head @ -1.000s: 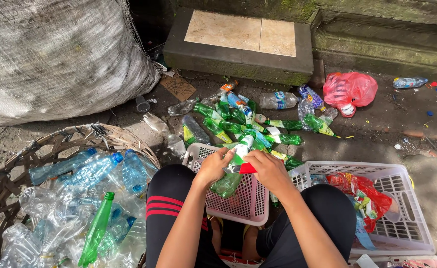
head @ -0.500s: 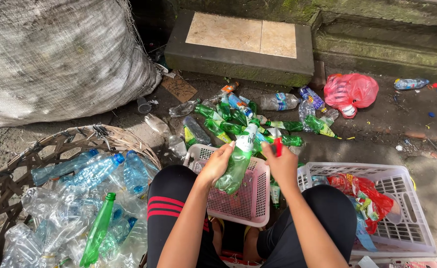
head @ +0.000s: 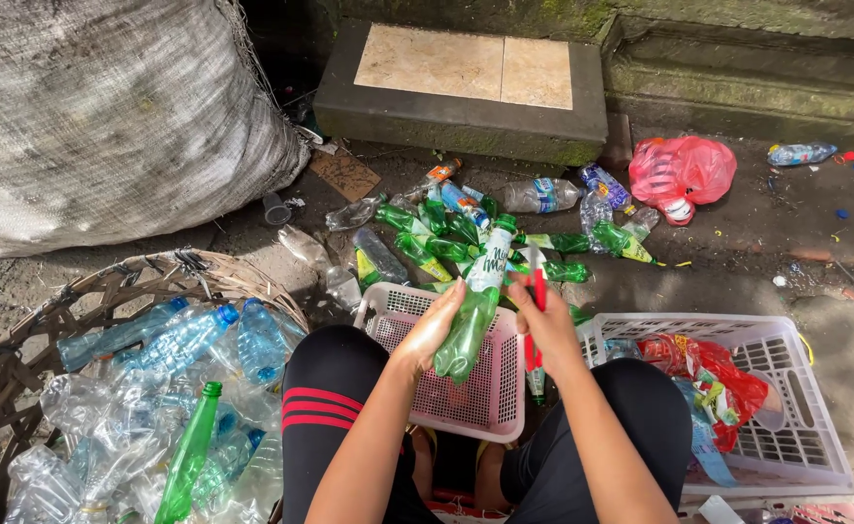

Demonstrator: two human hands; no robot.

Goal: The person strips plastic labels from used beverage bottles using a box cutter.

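My left hand [head: 434, 325] grips a crushed green plastic bottle [head: 473, 312] by its body, held upright over a pink plastic basket [head: 446, 398]. The bottle carries a white label near its green cap. My right hand [head: 546, 325] holds a red-handled cutter [head: 537, 291] upright, touching the bottle's right side near the label. Both hands sit above my knees in black leggings with red stripes.
A woven basket [head: 87, 291] full of clear, blue and green bottles stands at my left. A white crate [head: 795, 427] with red wrappers is at my right. Green bottles [head: 446, 228] litter the ground ahead, beside a red bag [head: 684, 170], a concrete step [head: 466, 82] and a big grey sack [head: 107, 107].
The green bottle has been raised from low over the pink basket to upright. My right hand has lifted the red cutter up against the bottle's label.
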